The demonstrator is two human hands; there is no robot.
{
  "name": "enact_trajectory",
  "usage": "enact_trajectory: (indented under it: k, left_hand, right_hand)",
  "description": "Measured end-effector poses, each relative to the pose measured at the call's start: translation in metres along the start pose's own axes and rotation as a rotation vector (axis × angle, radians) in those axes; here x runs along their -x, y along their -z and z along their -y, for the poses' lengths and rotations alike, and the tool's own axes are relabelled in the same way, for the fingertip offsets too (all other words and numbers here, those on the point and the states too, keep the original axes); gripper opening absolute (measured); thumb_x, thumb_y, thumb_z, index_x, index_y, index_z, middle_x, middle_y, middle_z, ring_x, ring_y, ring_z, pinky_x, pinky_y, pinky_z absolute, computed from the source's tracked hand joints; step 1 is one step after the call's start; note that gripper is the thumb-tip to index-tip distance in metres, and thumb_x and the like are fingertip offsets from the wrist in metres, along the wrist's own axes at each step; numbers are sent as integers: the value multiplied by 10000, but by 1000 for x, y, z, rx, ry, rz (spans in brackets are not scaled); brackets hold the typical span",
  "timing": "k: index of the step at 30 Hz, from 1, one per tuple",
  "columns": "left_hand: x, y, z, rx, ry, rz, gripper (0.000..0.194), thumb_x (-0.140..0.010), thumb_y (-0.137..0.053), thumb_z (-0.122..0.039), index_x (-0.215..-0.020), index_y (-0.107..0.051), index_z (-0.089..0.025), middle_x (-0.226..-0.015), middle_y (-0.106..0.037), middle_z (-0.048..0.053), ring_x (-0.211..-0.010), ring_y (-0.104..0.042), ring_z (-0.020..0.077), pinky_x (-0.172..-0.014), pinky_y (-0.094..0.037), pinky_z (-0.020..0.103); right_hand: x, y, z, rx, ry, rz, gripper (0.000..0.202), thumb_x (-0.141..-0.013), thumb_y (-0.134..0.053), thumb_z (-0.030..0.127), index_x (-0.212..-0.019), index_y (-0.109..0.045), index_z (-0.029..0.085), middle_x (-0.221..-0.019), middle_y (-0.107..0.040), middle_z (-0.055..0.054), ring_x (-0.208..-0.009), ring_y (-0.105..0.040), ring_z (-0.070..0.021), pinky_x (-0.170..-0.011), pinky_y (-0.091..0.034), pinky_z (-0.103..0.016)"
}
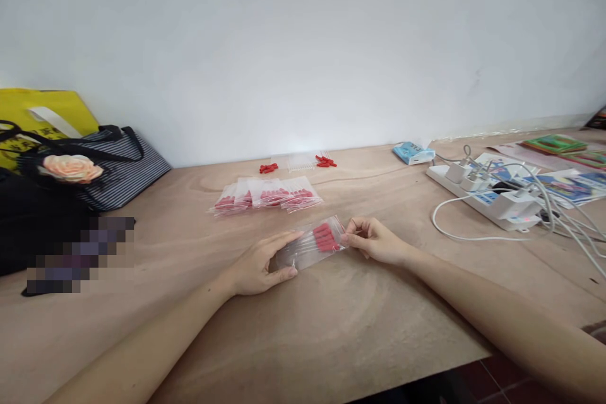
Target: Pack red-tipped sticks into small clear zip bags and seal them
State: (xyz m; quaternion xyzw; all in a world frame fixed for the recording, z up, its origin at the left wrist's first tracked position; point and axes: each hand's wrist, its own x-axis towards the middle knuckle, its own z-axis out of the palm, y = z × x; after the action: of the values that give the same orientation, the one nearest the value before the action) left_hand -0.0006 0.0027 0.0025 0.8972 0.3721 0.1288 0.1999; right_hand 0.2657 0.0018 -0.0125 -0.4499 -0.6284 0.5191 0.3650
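Observation:
A clear plastic zip bag point(310, 255) lies tilted just above or on the table in front of me. Several thin pale sticks with red ends point(326, 238) are lined up inside it. My left hand point(258, 265) curves round the bag's left end, fingers on the far edge and thumb on the near one. At the other end, my right hand point(374, 240) pinches the bag's edge between thumb and fingers. Beyond the hands, a row of overlapping clear bags point(269, 194) holds similar red pieces.
Loose red pieces point(268, 168) and more red-ended sticks point(326, 161) lie near the wall. At right are a blue tissue pack point(413, 153), a white power strip point(483, 199) with tangled cables and printed cards point(563, 186). A striped bag point(137, 170) and yellow bag point(66, 104) stand left.

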Motion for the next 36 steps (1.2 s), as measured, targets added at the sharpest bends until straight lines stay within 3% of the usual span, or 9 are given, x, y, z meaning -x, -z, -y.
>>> enact_trajectory:
  k: [5,9,12,15,20,25,28,30,36]
  left_hand:
    - [0,1,3,18,-49,-4,558,-802,-518,-413,-1304,-336,-251,-1330,-421,51,-1217,-389,229,-1014,-325,404]
    - [-1,2,4,50,-76,43,386,-875,-408,-363,-1252,-425,-282,-1344,-403,22,-1235,-368,204,-1020,-319,383]
    - [-2,2,3,26,-60,50,339,-890,-376,-315,-1211,-482,-285,-1346,-401,23,-1234,-372,204,-1018,-321,386]
    - [-3,0,3,-29,-110,60,344,-886,-382,-253,-1212,-486,-288,-1350,-397,26,-1247,-353,205,-1034,-293,406]
    - [-15,-5,9,-155,-250,-8,361,-887,-368,-174,-1196,-497,-309,-1316,-443,17,-1243,-360,201,-1034,-279,452]
    - [-36,-11,26,-234,-157,-436,245,-851,-449,-189,-1033,-614,-192,-1119,-581,89,-1058,-520,218,-913,-422,421]
    - [-34,-10,26,-170,-153,-596,185,-839,-476,-193,-931,-631,-153,-957,-621,87,-917,-577,187,-818,-482,355]
    - [-24,-8,19,-142,-218,-601,161,-828,-510,-221,-919,-625,-154,-917,-619,78,-868,-588,169,-782,-496,322]
    - [10,-14,-12,-196,-462,-412,348,-730,-644,-334,-1023,-575,-158,-982,-612,92,-901,-595,184,-772,-520,295]
  right_hand:
    - [0,0,-2,-52,-14,93,250,-731,-559,415,-767,-467,185,-495,-461,92,-284,-305,-20,-291,-164,-156]
    - [1,0,-4,31,39,165,172,-813,-436,378,-809,-425,206,-450,-411,111,-269,-317,-42,-299,-176,-162]
    - [0,7,-9,243,212,49,119,-818,-430,294,-893,-455,204,-597,-524,58,-370,-403,-53,-385,-303,-181]
    - [-3,18,-15,570,414,-61,280,-764,-488,193,-1043,-494,204,-796,-584,-6,-501,-467,-74,-515,-383,-216]
    - [-10,31,-21,873,591,29,378,-763,-470,127,-1114,-552,241,-1011,-553,-54,-641,-532,-87,-604,-422,-231]
    - [-9,30,-25,974,737,24,282,-823,-462,196,-1070,-593,233,-917,-611,-38,-717,-566,-103,-584,-401,-203]
    - [-6,25,-25,1109,851,-44,237,-849,-438,223,-1001,-619,207,-829,-626,-32,-696,-558,-110,-565,-368,-214]
    - [-4,19,-23,1188,935,-81,230,-863,-421,232,-947,-630,188,-749,-620,-26,-654,-539,-107,-548,-340,-222]
    - [-6,-2,-17,1323,1122,-152,232,-869,-404,188,-801,-621,145,-579,-548,1,-529,-448,-84,-500,-265,-240]
